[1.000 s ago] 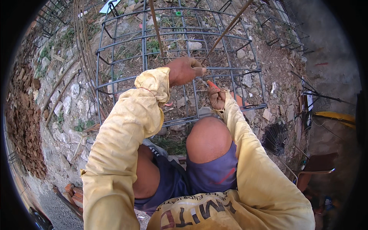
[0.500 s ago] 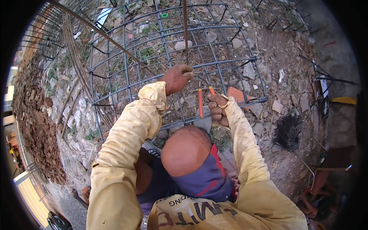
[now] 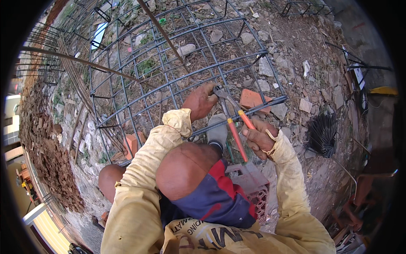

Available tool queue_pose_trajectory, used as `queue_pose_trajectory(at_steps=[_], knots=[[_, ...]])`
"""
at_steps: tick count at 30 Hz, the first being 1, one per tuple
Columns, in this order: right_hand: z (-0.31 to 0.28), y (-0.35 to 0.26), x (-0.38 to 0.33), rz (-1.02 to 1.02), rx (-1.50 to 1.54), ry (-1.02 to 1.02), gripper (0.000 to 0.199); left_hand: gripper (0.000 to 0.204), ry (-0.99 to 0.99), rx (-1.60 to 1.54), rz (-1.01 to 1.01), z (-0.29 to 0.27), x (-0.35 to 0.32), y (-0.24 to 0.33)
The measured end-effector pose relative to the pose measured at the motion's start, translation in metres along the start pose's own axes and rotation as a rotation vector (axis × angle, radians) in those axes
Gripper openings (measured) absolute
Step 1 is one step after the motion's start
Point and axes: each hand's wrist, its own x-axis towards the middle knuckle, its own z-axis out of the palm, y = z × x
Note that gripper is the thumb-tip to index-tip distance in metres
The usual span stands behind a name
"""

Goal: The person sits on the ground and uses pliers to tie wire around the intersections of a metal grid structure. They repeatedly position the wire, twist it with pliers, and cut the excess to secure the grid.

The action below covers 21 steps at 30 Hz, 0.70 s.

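Pliers (image 3: pixel 231 113), one pair with two orange handles, sit squeezed in the right hand (image 3: pixel 259 139), while the left hand (image 3: pixel 199 102) grips one cage bar (image 3: pixel 237 114).

Dark, matt steel reinforcing-bar cage (image 3: pixel 177 80); metal-headed pincers with glossy orange plastic-coated handles (image 3: pixel 237 127); rough reddish clay brick piece (image 3: pixel 253 100); faded yellow cloth sleeves (image 3: pixel 148 169).

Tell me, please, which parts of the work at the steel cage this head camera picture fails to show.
- Head view: the pliers jaws meet the rebar cage beside the left hand; any tie wire there is too small to see.
- The right hand covers the ends of the orange handles.
- The raised knee hides the cage's near edge.
- The dark bundle at right is too blurred to identify.
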Motion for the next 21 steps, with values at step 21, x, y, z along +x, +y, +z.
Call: queue_pose_trajectory(at_steps=[21], knots=[[-0.007,-0.004,0.004,-0.653,-0.599,0.456,0.027,0.044,-0.178,-1.416,-0.394,-0.006,-0.038,0.003]])
